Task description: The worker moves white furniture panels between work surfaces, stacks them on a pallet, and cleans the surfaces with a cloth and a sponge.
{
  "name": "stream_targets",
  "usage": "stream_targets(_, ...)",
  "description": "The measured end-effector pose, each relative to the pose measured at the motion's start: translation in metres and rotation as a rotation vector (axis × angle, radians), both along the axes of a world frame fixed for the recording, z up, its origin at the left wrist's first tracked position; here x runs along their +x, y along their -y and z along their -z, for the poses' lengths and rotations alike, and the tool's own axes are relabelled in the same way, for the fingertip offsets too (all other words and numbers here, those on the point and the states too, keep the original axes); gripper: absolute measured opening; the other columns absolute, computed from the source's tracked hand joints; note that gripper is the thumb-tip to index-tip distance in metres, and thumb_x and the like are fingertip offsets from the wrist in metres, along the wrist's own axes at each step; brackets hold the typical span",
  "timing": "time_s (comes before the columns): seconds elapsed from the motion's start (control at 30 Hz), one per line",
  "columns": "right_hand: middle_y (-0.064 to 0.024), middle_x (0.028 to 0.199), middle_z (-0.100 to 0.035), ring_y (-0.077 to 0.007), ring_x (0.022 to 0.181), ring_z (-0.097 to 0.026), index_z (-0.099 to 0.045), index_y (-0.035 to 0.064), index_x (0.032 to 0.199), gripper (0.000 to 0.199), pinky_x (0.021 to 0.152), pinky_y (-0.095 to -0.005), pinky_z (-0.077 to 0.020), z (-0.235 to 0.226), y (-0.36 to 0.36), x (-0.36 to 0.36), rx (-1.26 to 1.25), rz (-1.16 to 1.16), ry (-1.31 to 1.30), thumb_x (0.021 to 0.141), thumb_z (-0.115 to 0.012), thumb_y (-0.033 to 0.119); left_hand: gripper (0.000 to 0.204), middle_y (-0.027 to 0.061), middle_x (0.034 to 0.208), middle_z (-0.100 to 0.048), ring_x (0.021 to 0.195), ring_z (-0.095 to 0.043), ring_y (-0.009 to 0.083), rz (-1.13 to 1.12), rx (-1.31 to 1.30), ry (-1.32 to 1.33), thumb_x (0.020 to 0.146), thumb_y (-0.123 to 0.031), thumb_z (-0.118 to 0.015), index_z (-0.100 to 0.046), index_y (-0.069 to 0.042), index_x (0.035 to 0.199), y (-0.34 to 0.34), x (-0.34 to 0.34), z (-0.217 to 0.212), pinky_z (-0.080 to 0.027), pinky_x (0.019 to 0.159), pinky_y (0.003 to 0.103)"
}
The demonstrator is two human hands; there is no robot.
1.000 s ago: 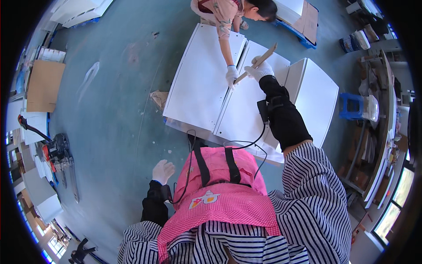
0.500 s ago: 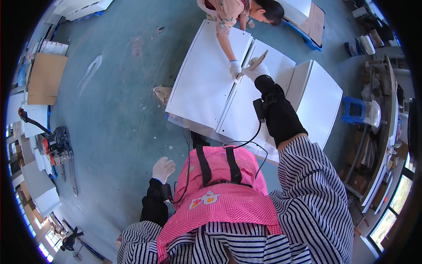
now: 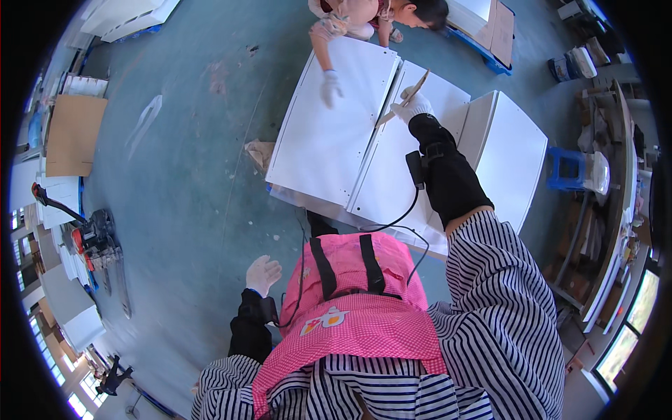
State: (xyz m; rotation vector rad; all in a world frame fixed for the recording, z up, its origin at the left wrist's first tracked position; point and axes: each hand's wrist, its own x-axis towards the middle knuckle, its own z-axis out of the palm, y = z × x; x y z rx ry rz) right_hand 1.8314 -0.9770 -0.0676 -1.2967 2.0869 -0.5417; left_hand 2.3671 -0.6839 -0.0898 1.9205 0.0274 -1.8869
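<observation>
My right hand, in a white glove, is closed around a thin tan strip that looks like cardboard. The strip's lower end reaches the gap beside a large white panel. Under my hand lies a second white panel, and a third white panel sits raised to its right. My left hand, also gloved in white, hangs low at my side with fingers apart, holding nothing. A co-worker's gloved hand hovers over the left panel, apart from mine.
A co-worker crouches at the panels' far end. On the left stand a red and black pallet jack and a cardboard sheet. To the right are a blue stool and a shelf rack. A blue-edged pallet lies behind.
The co-worker's hand has left the gap near the strip and moved left over the white panel. My right hand still holds the strip, now tilted more steeply.
</observation>
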Motion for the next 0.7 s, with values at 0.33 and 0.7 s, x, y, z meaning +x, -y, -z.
stream_targets(0.33,-0.0114,0.068,-0.060,-0.0233,0.063,-0.063,-0.052,0.0048,0.089,0.035,0.059,-0.0331,-0.0515,0.015,-0.005,-0.009,-0.126,-0.022,-0.085,0.070,-0.072,0.026,0.041,0.0206,0.113,-0.057,0.096,-0.062,0.0336,0.050,-0.002,0.035,0.094,-0.030,-0.047,-0.044,-0.004,0.125,0.002,-0.006,-0.004,-0.053,0.078,0.044)
stream_targets(0.7,-0.0168,0.087,-0.064,-0.0329,0.086,-0.064,-0.054,0.0076,0.104,0.046,0.078,-0.0394,-0.0505,0.013,-0.009,-0.010,-0.039,0.028,-0.012,0.067,-0.073,0.027,0.041,0.0212,0.112,-0.058,0.094,-0.062,0.0340,0.038,-0.014,-0.016,0.094,-0.032,-0.047,-0.044,-0.006,0.126,-0.008,0.000,0.000,-0.054,0.076,0.045)
